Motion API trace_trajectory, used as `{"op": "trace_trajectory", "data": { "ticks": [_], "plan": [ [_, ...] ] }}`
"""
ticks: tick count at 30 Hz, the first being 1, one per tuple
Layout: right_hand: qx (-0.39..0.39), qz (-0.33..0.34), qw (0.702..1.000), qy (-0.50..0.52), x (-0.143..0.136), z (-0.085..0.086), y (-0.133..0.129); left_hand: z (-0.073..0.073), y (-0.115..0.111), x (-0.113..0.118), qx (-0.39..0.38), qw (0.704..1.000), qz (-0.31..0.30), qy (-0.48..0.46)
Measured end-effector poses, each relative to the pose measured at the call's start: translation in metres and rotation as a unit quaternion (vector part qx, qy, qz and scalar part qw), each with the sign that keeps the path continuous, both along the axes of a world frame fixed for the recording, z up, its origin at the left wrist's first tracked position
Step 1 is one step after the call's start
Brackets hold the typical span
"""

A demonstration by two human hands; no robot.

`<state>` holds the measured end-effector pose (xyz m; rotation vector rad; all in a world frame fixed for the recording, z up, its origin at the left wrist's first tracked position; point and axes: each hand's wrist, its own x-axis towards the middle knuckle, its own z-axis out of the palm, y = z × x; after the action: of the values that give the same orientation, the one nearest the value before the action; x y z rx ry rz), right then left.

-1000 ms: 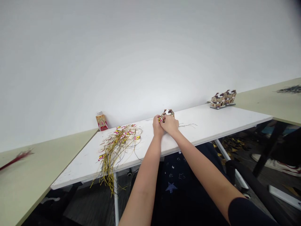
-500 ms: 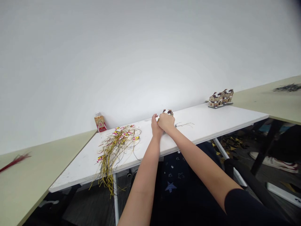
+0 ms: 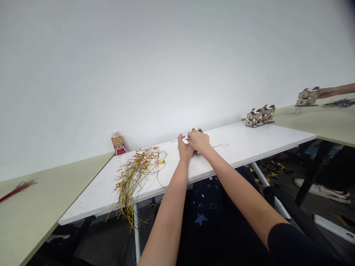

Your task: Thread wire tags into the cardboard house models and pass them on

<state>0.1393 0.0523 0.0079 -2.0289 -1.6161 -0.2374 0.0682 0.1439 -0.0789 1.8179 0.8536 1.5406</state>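
Observation:
A small model house (image 3: 197, 130) with a snowy brown roof sits on the white table, largely covered by my hands. My left hand (image 3: 185, 148) is curled against its left side, thumb raised. My right hand (image 3: 200, 142) reaches over the house from the right, fingers bent down and pinched at a small yellow-and-white tag (image 3: 188, 139) between the hands. Most of that tag is hidden. Left of my hands lies a loose pile of red, white and yellow tags (image 3: 144, 159) with gold and dark strings (image 3: 129, 184) hanging over the table's front edge.
Similar model houses (image 3: 260, 116) stand at the table's right back. A red-and-gold box (image 3: 118, 143) is at the left back. Thin dark wires (image 3: 220, 145) lie right of my hands. Another person's hand (image 3: 327, 92) holds a house (image 3: 307, 97) over the right table.
My right hand has lifted and shifted slightly right, and more of the house shows between my hands. Another person's hand with a model house has come into view at the right.

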Motion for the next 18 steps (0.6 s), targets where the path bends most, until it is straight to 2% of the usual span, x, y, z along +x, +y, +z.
{"op": "trace_trajectory", "data": {
  "ticks": [2, 4, 7, 11, 15, 18],
  "plan": [
    [0.057, -0.011, 0.997, 0.053, 0.011, -0.007, -0.008, 0.001, -0.002, 0.001, -0.009, 1.000, 0.014, 0.013],
    [0.116, -0.036, 0.981, 0.152, 0.023, -0.020, -0.017, 0.002, -0.003, 0.002, -0.024, 0.999, 0.015, 0.022],
    [0.180, -0.084, 0.927, 0.317, 0.041, -0.050, -0.031, 0.004, -0.003, 0.003, -0.050, 0.998, 0.020, 0.019],
    [0.175, -0.101, 0.860, 0.469, 0.055, -0.080, -0.043, 0.005, -0.001, 0.003, -0.084, 0.995, 0.050, -0.018],
    [0.195, -0.100, 0.822, 0.526, 0.058, -0.084, -0.045, 0.006, 0.002, 0.002, -0.129, 0.990, 0.034, -0.053],
    [0.207, -0.091, 0.814, 0.535, 0.057, -0.082, -0.043, 0.006, 0.001, 0.003, -0.137, 0.988, -0.003, -0.069]
  ]
}}
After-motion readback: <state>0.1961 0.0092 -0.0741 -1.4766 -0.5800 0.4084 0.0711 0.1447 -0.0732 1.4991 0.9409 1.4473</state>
